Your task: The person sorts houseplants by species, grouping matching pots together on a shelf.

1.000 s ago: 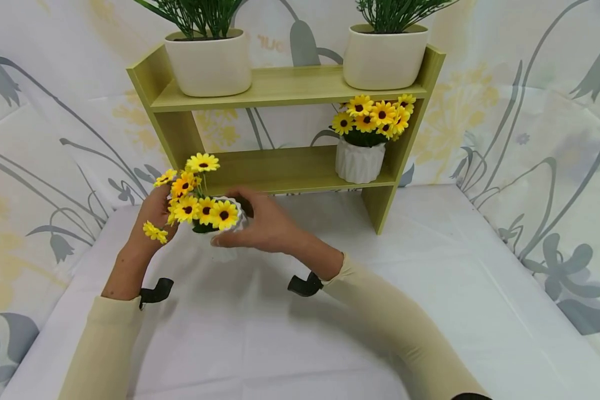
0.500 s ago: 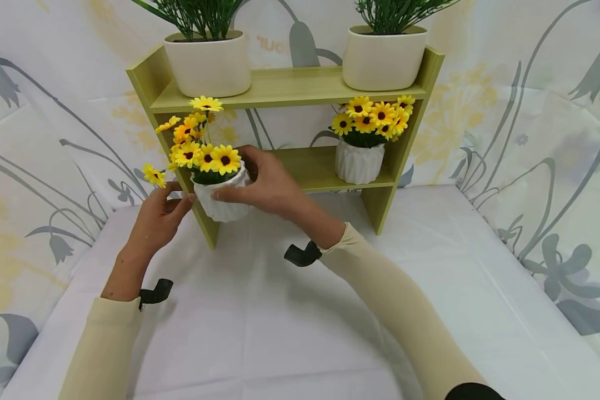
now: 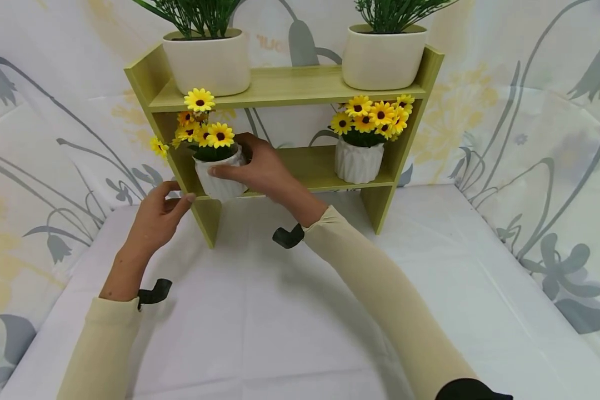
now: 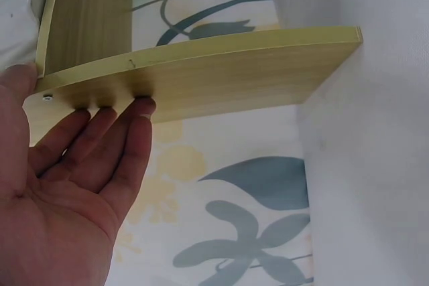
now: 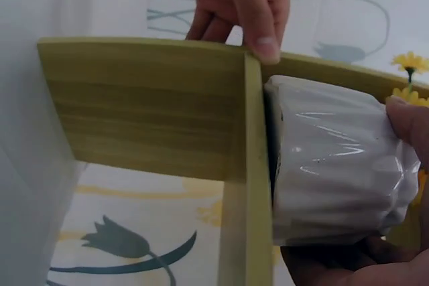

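Note:
A small white ribbed flower pot [image 3: 220, 176] with yellow daisy-like flowers [image 3: 200, 126] stands at the left end of the lower board of a wooden shelf [image 3: 300, 86]. My right hand [image 3: 267, 172] grips the pot from its right side, thumb in front and fingers behind. In the right wrist view the pot's base [image 5: 285, 159] is close against the board; whether it bears fully on it I cannot tell. My left hand [image 3: 155, 219] holds the shelf's left side panel [image 4: 221, 75], thumb at the front edge and fingertips on the outer face.
A matching pot of yellow flowers [image 3: 360, 161] stands at the lower board's right end. On the top board are two cream planters, one left [image 3: 207, 66] and one right [image 3: 385, 58], with green plants. A white cloth [image 3: 300, 333] covers the table; patterned fabric [image 3: 505, 128] hangs behind.
My right hand has raised the pot from near the table, then moved it back onto the lower board. My left hand has come away from the flowers to the shelf's side panel.

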`<state>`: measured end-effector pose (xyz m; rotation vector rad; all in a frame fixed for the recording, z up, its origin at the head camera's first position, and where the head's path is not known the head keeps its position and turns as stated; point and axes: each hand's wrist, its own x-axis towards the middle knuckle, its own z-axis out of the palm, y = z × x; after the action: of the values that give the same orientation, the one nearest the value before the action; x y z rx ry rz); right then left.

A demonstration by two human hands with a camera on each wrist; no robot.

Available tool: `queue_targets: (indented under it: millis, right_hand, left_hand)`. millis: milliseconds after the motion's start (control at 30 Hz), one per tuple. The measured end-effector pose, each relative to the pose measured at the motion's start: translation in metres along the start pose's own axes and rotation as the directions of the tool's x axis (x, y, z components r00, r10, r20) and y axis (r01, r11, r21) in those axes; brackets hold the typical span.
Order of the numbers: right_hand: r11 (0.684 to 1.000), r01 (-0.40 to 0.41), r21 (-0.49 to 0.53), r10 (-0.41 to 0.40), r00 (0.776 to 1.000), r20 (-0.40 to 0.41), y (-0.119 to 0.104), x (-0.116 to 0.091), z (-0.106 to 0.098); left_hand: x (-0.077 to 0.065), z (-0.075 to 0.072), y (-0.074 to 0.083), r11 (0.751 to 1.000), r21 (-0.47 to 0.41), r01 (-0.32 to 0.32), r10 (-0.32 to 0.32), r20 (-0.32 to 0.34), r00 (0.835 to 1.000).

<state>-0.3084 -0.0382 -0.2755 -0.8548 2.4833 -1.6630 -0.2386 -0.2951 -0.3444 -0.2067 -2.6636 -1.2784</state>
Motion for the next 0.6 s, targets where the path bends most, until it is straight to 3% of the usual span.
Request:
queue_targets:
  millis: [367, 600]
  right_hand:
    - [0.999, 0.034, -0.020, -0.035, 0.999, -0.029, 0.008, 0.005, 0.004]
    - [0.991, 0.119, -0.055, -0.124, 0.988, -0.094, 0.018, -0.034, -0.003]
  left_hand:
    - [0.001, -0.002, 0.000, 1.000, 0.003, 0.007, -0.007, 0.003, 1.000]
    - [0.000, 0.002, -0.002, 0.999, 0.027, -0.018, 0.018, -0.003, 1.000]
